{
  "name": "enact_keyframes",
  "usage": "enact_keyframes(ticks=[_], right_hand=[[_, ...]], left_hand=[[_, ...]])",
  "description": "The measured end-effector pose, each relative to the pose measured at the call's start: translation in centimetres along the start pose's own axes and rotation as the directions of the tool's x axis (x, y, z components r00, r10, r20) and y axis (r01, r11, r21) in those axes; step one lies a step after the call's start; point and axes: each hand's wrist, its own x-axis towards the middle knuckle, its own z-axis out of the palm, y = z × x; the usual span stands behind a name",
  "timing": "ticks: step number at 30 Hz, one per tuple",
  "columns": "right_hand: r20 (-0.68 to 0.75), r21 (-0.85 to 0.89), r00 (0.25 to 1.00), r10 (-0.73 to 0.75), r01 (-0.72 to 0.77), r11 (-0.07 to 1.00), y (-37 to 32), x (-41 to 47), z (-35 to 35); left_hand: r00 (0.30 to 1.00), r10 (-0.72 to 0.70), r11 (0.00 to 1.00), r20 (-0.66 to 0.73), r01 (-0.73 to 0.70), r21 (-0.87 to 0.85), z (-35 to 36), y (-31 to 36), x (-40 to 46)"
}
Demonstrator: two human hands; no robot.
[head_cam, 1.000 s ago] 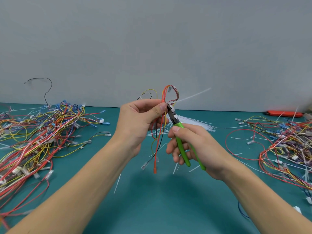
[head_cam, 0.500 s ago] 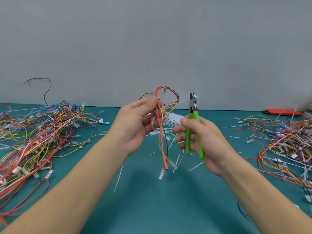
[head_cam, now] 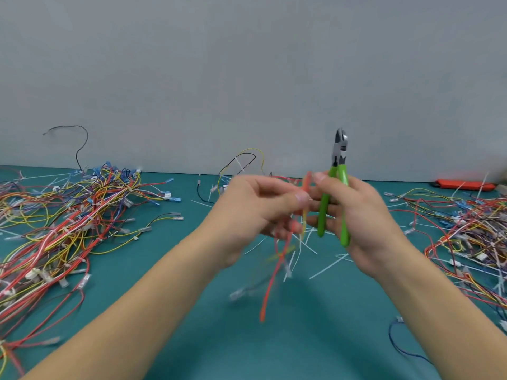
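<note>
While the left hand (head_cam: 255,212) pinches a thin bundle of red and yellow wires (head_cam: 270,286) (motion-blurred), right hand (head_cam: 362,215) fingers curled round upright green-handled steel cutters (head_cam: 342,174), above teal table mat (head_cam: 192,325).

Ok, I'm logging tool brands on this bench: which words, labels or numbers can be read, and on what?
None can be read.
Green-handled cutters in the right hand: no brand mark shows.
Wire bundle in the left hand: motion-blurred, no label legible.
Orange tool at the far right: too small and blurred.
</note>
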Motion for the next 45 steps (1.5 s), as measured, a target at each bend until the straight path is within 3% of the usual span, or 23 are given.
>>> enact_keyframes(ticks=[4,7,9,13,15,18,24,26,30,33,38,40,42,45], right_hand=[[0.027,-0.048,0.995,0.097,-0.095,0.994,-0.5,0.8,-2.0],[0.149,-0.192,0.978,0.145,-0.115,0.975,-1.0,0.8,-3.4],[0.228,-0.246,0.965,0.131,-0.073,0.966,-1.8,0.8,-4.3],[0.374,-0.250,0.923,0.089,0.007,0.968,-3.3,0.4,-5.7],[0.453,-0.214,0.889,0.063,0.040,0.976,-3.8,0.2,-6.2],[0.558,-0.060,0.830,0.011,0.027,0.998,-4.4,-0.1,-6.7],[0.705,-0.122,0.709,0.017,0.099,0.988,-4.8,-0.3,-7.6],[0.703,-0.169,0.711,0.034,0.121,0.978,-4.9,-0.4,-7.8],[0.676,-0.222,0.734,0.068,0.115,0.968,-5.2,-0.2,-8.1],[0.658,-0.248,0.747,0.100,0.089,0.965,-5.3,-0.4,-8.4],[0.600,-0.229,0.789,0.134,0.009,0.973,-5.2,-0.2,-9.1],[0.557,-0.202,0.818,0.145,-0.037,0.979,-5.1,0.2,-9.2],[0.481,-0.201,0.860,0.169,-0.080,0.976,-5.0,0.7,-9.0],[0.332,-0.207,0.918,0.219,-0.156,0.966,-4.2,1.4,-8.4]], left_hand=[[0.929,-0.205,0.967,0.308,0.143,0.213,2.1,-2.1,-0.8],[0.864,-0.356,0.910,0.357,0.235,0.340,0.5,-3.0,-0.2],[0.888,-0.391,0.896,0.242,0.306,0.323,-1.1,-3.2,0.5],[0.927,-0.330,0.907,-0.177,0.363,0.214,-4.3,-4.5,2.0],[0.892,-0.311,0.912,-0.328,0.377,0.162,-5.4,-5.3,2.6],[0.851,-0.296,0.924,-0.435,0.370,0.096,-5.5,-6.5,3.2],[0.726,0.044,0.958,-0.687,0.164,0.234,-7.6,-5.6,4.2],[0.727,0.151,0.937,-0.669,0.110,0.331,-9.0,-4.9,4.5],[0.879,0.234,0.678,-0.415,0.158,0.718,-10.9,-4.5,6.7],[0.946,0.178,0.652,-0.271,0.093,0.752,-11.2,-4.2,9.4],[0.965,0.192,0.620,-0.176,0.020,0.784,-11.0,-4.1,11.2],[0.956,0.215,0.678,-0.201,0.002,0.735,-11.3,-3.3,10.9],[0.958,0.162,0.806,-0.237,0.010,0.591,-11.7,-1.5,10.1],[0.976,-0.078,0.922,-0.201,0.147,0.357,-11.7,1.8,8.1]])
